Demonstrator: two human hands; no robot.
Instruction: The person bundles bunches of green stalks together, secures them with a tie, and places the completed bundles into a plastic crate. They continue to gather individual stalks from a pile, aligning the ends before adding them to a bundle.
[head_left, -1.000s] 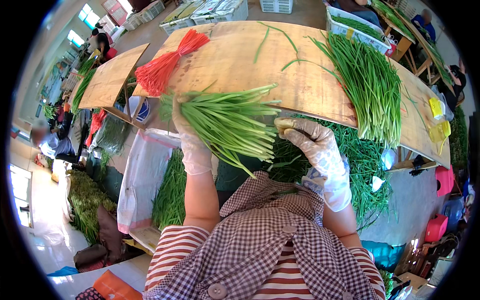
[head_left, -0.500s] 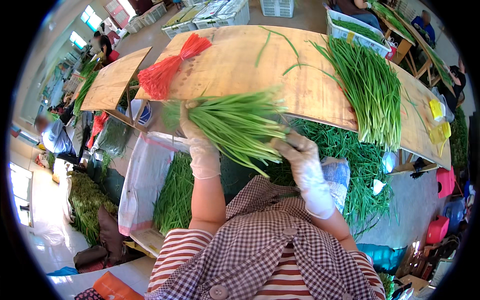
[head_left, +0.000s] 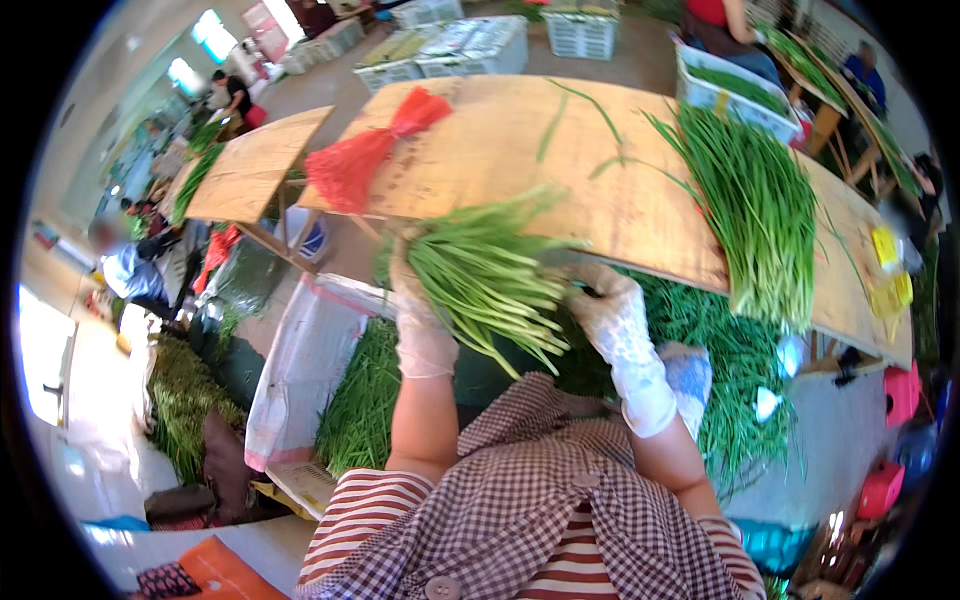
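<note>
My left hand, in a pale glove, grips a loose bunch of garlic chives held in front of the table's near edge. The leafy ends are smeared by motion, and the pale stem ends fan out toward the lower right. My right hand, gloved too, is beside the stems with thumb and fingers curled together. What its fingertips hold, if anything, is too small to make out. A larger pile of chives lies on the wooden table to the right, and a bundle of red ties lies at the left.
Below the table, loose chives heap at the right. A white-lined crate of greens stands at the left. Yellow containers sit at the table's right end. White crates stand beyond the table, with other people working around the room.
The view has shifted, so the table appears lower and further right. The bunch stays in my left hand, its stems now pointing more downward. My right hand's fingers have drawn off the stem ends and curled.
</note>
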